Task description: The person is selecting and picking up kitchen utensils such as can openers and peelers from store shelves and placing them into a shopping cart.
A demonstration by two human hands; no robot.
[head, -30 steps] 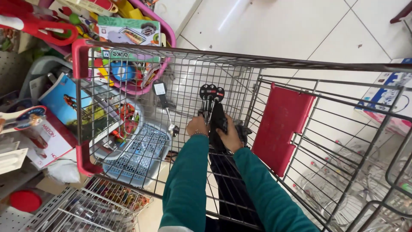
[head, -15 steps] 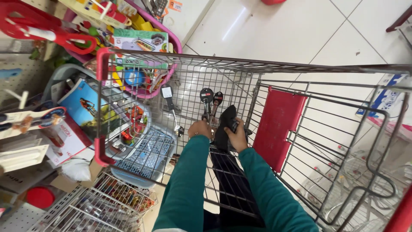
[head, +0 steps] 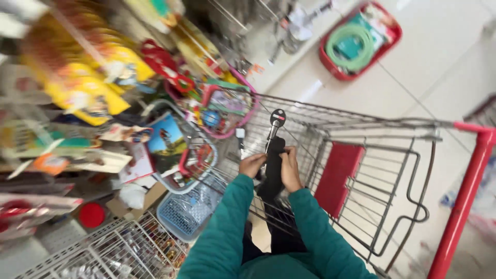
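Head view, tilted and motion-blurred on the left. Both arms in teal-green sleeves reach forward over a grey wire shopping cart with red plastic trim (head: 408, 175). Left hand (head: 252, 164) curled, fingers closed against the left edge of a long black cloth-like item (head: 273, 170) held upright between the hands above the cart basket. Right hand (head: 289, 168) wrapped along the item's right edge, fingers pressed together on it. The item's lower part hangs down toward the person's body, over the cart's near wires. Sticking up from its top: a round black-and-white tag on a thin stem (head: 277, 118); what it is exactly cannot be told. Inside the cart, a red flap of the child seat (head: 339, 178) stands to the right of the hands, near but apart from them. Left of the cart: crowded store shelves of colourful packaged goods (head: 93, 88), blurred; a light blue plastic mesh basket (head: 192, 213) below the left forearm; a red round lid (head: 92, 215) lower left. On the pale tiled floor (head: 439, 62) ahead, well apart, a red shopping basket holding a coiled green hose (head: 356, 46).
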